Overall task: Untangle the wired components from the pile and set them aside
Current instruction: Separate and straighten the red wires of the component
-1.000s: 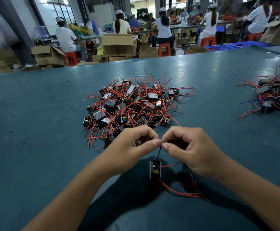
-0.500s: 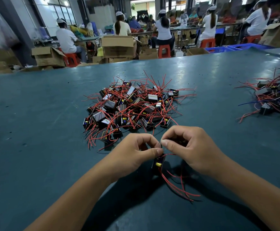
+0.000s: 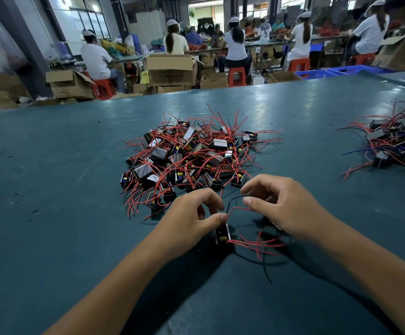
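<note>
Parting, hands (image 3: pixel 240 213) now apart; component (image 3: pixel 222 234) under left thumb.

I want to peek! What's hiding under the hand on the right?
Under the right hand, loose red wires and a thin black wire spread across the teal tabletop. Whatever sits beneath the palm is covered.

Both my arms reach forward, close together. My left hand (image 3: pixel 191 213) has its fingers curled, with the thumb and a fingertip pinching. My right hand (image 3: pixel 283 209) is loosely curled, its pointer finger and thumb sticking out apart.
</note>
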`<state>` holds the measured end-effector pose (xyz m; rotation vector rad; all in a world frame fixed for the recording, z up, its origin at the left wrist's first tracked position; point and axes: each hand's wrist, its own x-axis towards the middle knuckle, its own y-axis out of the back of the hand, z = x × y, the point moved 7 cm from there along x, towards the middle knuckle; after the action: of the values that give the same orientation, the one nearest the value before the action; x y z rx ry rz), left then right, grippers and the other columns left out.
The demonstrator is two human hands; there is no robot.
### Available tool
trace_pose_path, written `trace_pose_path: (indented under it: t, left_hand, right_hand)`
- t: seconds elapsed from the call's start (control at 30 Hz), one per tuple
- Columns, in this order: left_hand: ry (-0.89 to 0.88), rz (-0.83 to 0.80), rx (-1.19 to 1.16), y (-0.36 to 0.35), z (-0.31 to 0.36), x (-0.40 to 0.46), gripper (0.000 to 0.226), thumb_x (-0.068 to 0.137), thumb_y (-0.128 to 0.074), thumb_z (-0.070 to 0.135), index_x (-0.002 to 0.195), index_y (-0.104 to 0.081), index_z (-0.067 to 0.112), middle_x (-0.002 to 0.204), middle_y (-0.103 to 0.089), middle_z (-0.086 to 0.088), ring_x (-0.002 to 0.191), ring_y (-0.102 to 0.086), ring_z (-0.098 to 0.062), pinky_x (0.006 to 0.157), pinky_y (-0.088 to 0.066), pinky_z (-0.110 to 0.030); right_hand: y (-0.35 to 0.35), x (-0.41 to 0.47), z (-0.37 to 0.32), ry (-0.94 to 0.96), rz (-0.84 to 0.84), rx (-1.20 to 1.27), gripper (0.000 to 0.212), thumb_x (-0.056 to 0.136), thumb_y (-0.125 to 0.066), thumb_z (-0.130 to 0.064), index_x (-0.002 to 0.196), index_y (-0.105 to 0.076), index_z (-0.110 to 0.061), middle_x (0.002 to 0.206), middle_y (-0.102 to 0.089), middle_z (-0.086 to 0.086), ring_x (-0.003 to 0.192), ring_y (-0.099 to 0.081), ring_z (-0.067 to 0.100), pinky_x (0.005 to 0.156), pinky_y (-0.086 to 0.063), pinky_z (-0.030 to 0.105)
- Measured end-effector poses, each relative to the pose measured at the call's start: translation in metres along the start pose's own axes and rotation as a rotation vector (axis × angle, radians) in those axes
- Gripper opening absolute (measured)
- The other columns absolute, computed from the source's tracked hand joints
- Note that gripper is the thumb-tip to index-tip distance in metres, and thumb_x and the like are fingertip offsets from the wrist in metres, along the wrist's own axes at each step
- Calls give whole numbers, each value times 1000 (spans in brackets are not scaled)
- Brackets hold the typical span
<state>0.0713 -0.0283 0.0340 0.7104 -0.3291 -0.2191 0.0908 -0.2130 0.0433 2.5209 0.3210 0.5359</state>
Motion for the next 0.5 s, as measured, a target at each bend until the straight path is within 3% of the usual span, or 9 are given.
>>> trace_pose_path:
  t: [0.1,0.27,0.4,0.5]
  left_hand:
    - [-30,8,-107,2,3,0,7,88,-74,33,90,-68,35,84,-62,13,62,-49,-5,57,-41,-16]
    - [-54,-11,-65,-7,8,-1,6,86,-76,34,88,-71,35,85,-62,16,64,-48,-1,60,-40,-12]
    - [-46,11,-38,-2,5,2,8,87,-76,33,81,-70,32,83,-66,11,71,-59,-14,63,-47,-22]
    - [-29,-13,-27,2,0,3,9,86,-77,31,82,-70,28,77,-66,13,63,-55,-8,58,-43,-19]
  right_hand:
    - [9,1,-6,51,46,-30,8,89,-72,-24,87,-64,-28,85,-69,-12,82,-66,4,74,-46,10]
    - [3,-1,-17,163,-119,-146,7,87,-74,-28,87,-67,-29,104,-67,-16,107,-61,4,92,-43,15]
    - [5,1,-18,219,-87,-190,8,86,-76,-25,83,-69,-24,104,-68,-14,105,-62,4,93,-41,14]
    - [11,4,-14,177,-91,-174,6,88,-73,-25,88,-67,-27,103,-68,-17,106,-61,2,91,-40,10]
